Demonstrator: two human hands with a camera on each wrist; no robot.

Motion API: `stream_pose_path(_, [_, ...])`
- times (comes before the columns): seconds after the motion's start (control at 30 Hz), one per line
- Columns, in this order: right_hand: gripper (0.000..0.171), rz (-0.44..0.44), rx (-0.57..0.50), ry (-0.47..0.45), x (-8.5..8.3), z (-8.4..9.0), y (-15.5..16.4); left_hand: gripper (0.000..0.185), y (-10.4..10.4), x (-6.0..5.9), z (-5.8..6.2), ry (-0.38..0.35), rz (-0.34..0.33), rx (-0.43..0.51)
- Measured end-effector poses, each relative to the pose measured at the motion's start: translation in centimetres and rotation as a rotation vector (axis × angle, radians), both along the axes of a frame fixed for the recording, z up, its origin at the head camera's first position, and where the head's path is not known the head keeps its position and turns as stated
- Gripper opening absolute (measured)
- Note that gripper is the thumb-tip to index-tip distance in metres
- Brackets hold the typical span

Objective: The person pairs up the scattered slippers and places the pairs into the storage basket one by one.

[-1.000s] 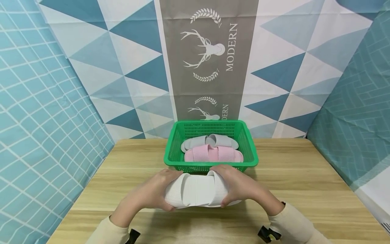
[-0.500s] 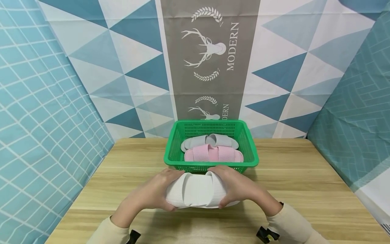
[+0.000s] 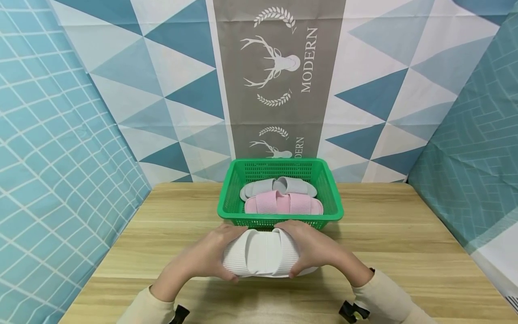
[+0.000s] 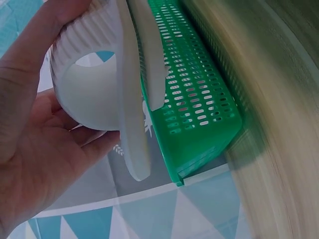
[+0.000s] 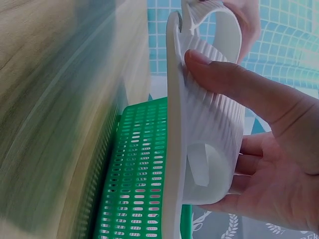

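Note:
A pair of white ribbed slippers point(image 3: 261, 253) is held just above the wooden table point(image 3: 404, 252), in front of the green basket point(image 3: 226, 211). My left hand point(image 3: 210, 256) grips the pair's left end and my right hand point(image 3: 313, 249) grips its right end. The left wrist view shows the white slippers point(image 4: 107, 84) against my left palm point(image 4: 35, 149), with the green basket point(image 4: 197, 107) behind. Seen from the right wrist, my right hand point(image 5: 259, 149) has fingers curled over the ribbed strap of the white slippers point(image 5: 209, 124). A grey pair point(image 3: 277, 186) and a pink pair point(image 3: 283, 204) lie inside the basket.
Patterned blue and white cloth walls point(image 3: 60, 135) stand on three sides of the table. The basket sits at the table's back middle. Bare wood shows to the left point(image 3: 170, 225) and right point(image 3: 388, 216) of the basket.
Both hands have pressed the white slippers slightly closer together and lifted them a touch toward the basket. The basket and the pairs inside have not moved.

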State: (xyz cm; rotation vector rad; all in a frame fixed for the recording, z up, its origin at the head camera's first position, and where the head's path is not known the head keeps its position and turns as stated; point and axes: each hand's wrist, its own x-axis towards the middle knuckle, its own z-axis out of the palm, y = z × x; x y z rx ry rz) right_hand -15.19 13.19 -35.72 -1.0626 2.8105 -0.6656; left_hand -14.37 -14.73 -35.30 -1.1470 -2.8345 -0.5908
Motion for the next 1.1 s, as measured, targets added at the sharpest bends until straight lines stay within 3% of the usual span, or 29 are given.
stream_pose_path(0.57, [0.099,-0.003,-0.03,-0.023,0.2,-0.2,-0.1,0.097,0.8,0.0,-0.4,0.008,-0.029,0.058])
stream_pose_path(0.97, [0.1,-0.022,-0.05,-0.004,0.2,-0.2,-0.2,0.099,1.7,-0.1,-0.1,0.008,-0.02,0.04])
stream_pose_path(1.1, [0.099,-0.032,-0.079,0.024,0.1,-0.3,-0.3,0.098,2.0,-0.4,-0.2,0.078,-0.056,0.061])
